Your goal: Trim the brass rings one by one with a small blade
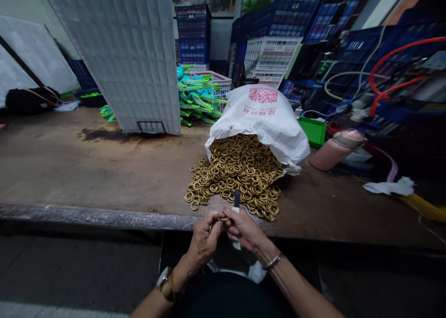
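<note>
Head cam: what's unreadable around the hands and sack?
All in the head view:
- Held ring: mostly hidden by fingers of the left hand and right hand.
- Black-tipped tool: grip partly covered by the right hand.
- Loose rings: depth hidden by the white sack.
- Green-and-blue pile: partly behind the pale panel.
- Panel top: cut by the upper edge.

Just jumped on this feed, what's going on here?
A person works with both bare hands at the front edge of a table. The left hand pinches a gold-coloured ring, with the fingertips of the right hand close against it. The right hand's grip also holds a dark-tipped tool, tip pointing away from the person. Just beyond, a heap of similar rings spills from the open mouth of a white sack.
</note>
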Action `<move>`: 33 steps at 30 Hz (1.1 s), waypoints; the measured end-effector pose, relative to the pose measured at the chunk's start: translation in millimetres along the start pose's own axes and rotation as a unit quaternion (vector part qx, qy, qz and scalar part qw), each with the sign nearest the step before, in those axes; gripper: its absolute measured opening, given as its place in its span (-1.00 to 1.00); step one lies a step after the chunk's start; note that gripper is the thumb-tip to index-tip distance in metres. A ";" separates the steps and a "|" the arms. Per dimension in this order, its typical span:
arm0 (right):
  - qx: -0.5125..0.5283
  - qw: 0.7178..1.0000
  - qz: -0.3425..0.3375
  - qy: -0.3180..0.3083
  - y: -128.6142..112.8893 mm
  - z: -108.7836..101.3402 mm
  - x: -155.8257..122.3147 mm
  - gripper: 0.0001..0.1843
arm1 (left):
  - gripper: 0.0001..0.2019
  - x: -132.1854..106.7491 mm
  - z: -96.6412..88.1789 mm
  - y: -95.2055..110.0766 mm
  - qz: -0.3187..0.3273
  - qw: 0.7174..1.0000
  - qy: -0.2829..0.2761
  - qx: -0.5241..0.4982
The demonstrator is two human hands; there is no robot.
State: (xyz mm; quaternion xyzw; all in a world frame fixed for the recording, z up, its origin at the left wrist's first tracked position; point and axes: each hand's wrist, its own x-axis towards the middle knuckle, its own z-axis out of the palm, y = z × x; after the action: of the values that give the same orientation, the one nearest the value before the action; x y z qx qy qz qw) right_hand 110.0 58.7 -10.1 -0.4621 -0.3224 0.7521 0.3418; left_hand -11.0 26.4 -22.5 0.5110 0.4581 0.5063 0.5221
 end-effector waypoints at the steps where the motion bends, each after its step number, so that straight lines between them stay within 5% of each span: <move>1: 0.000 1.000 0.000 0.001 0.7 -0.7 -0.4 -0.66 | -0.82 0.1 1.2 1.3 -0.001 1.000 0.001 -0.006; 7: -0.142 0.987 -0.064 0.047 4.9 -7.7 3.2 -0.61 | -0.81 8.2 8.6 9.2 -0.045 0.998 0.011 -0.044; 11: -0.242 0.959 -0.131 0.063 1.1 -14.3 5.5 -0.64 | -0.76 13.5 12.0 8.7 -0.132 0.990 0.001 -0.050; 21: -0.253 0.955 -0.143 0.055 5.5 -31.9 9.0 -0.61 | -0.69 11.4 16.7 9.4 -0.226 0.966 -0.049 -0.114; 25: -0.416 0.875 -0.217 0.123 0.7 -38.3 3.4 -0.72 | -0.70 12.6 18.8 12.5 -0.223 0.967 -0.022 -0.122; 28: -0.531 0.810 -0.221 0.108 1.9 -40.7 -3.4 -0.84 | -0.69 13.3 20.6 12.9 -0.214 0.970 -0.017 -0.113; 33: -0.609 0.765 -0.192 0.090 4.8 -39.2 -9.2 -0.67 | -0.67 13.8 23.2 10.5 -0.227 0.969 -0.008 -0.100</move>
State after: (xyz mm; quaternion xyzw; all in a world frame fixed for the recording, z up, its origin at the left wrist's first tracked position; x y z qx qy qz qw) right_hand 147.9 55.2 -23.9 -0.5673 -0.7621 0.2715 0.1537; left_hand 12.4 38.2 -10.1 0.3431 0.5052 0.4133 0.6755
